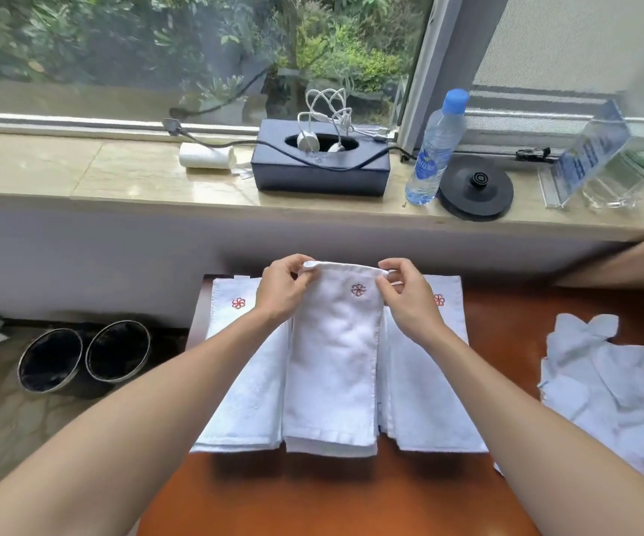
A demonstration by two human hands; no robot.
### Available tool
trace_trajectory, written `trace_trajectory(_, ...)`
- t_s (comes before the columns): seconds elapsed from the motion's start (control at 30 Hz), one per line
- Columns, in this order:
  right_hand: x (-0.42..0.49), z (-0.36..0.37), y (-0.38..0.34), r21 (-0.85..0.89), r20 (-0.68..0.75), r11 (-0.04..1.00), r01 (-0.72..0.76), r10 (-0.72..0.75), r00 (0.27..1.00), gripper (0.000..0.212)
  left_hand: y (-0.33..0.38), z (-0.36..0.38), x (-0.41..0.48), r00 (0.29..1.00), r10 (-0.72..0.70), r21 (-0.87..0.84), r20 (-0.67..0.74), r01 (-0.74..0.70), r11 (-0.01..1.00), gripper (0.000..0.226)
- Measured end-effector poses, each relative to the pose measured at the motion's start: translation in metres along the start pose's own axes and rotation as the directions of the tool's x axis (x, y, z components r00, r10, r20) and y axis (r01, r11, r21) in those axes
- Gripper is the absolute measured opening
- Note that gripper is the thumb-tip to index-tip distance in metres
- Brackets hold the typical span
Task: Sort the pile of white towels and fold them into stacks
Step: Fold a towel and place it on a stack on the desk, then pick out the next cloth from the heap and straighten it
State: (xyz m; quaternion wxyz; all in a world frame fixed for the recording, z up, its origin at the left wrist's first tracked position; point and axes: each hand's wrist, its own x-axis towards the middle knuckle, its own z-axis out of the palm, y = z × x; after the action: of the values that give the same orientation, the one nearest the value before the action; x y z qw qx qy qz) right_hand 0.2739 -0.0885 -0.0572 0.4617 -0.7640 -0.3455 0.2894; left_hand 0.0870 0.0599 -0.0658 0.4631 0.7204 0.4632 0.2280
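Observation:
A folded white towel (335,353) with a red flower emblem lies lengthwise on the brown table (312,493). My left hand (281,288) pinches its far left corner and my right hand (409,295) pinches its far right corner, both lifting that far edge slightly. It rests between and partly over two flat folded towels, one on the left (243,396) and one on the right (428,392), each with the same emblem. A loose pile of white towels (606,384) lies crumpled at the table's right side.
The windowsill behind holds a rolled towel (207,155), a dark box (320,164) with white cables, a water bottle (434,148), a black kettle base (475,191) and a clear acrylic stand (598,168). Two black bins (84,357) stand on the floor at the left.

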Motion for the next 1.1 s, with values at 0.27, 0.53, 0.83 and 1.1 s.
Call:
trace_trajectory(0.27,0.029,0.029,0.043,0.020,-0.025,0.983,-0.184,0.185,0.982,0.040,-0.044,0.031,0.027,0.986,-0.127,-0.041,0.109,0.133,0.990,0.026)
trace_trajectory(0.53,-0.022,0.047,0.064,-0.020,0.065,0.954,-0.299,0.300,0.952,0.075,-0.070,0.032,-0.034,0.970,-0.163,0.093,0.179,0.148,0.985,0.050)
trace_trajectory(0.83,-0.122,0.049,0.074,-0.018,0.193,0.987,-0.157,0.158,0.968,0.089,-0.075,0.021,-0.125,0.945,-0.223,0.180,0.238,0.182,0.967,0.063)
trace_trajectory(1.1,-0.154,0.042,0.088,-0.169,0.222,0.973,-0.156,0.192,0.956,0.042,-0.071,0.017,-0.169,0.947,-0.213,0.025,0.239,0.213,0.977,0.069)
